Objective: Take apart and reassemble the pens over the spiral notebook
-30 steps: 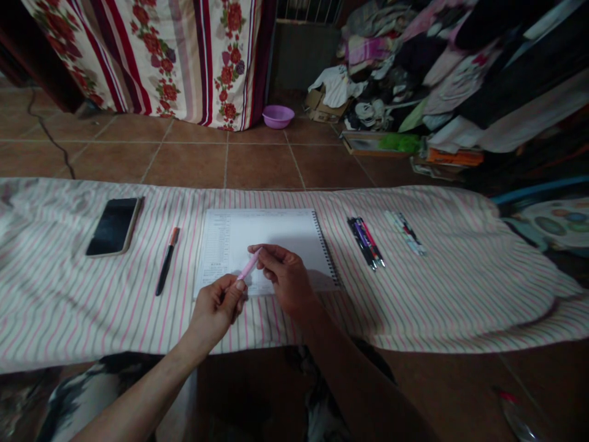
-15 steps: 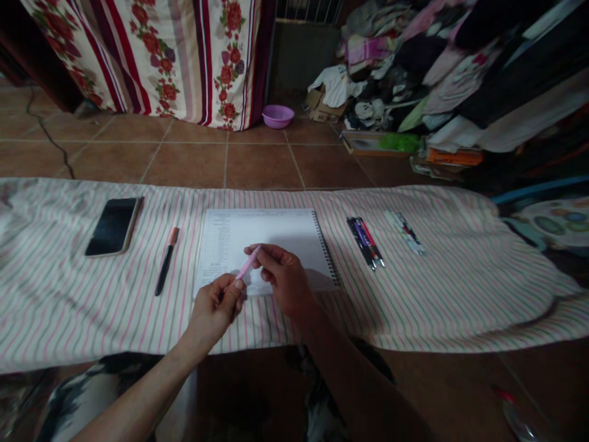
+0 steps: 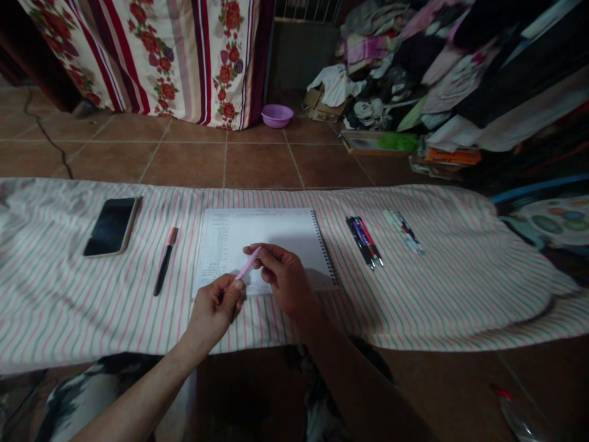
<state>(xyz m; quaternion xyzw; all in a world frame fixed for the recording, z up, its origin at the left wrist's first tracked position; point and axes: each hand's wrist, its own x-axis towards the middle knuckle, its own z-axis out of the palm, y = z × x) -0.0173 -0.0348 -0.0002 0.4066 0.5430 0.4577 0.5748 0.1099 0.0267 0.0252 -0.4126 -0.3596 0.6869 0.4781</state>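
A purple bowl (image 3: 277, 115) at upper centre sits on the floor, its contents too dim to tell. At frame centre, above the notebook (image 3: 264, 245), the left hand (image 3: 215, 310) and right hand (image 3: 283, 279) each pinch an end of a pink pen (image 3: 248, 264), fingers closed around it.

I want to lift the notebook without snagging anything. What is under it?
The spiral notebook lies flat on the striped cloth, which shows all around it. Anything between cloth and notebook is covered; both hands hold a pink pen above its near edge.
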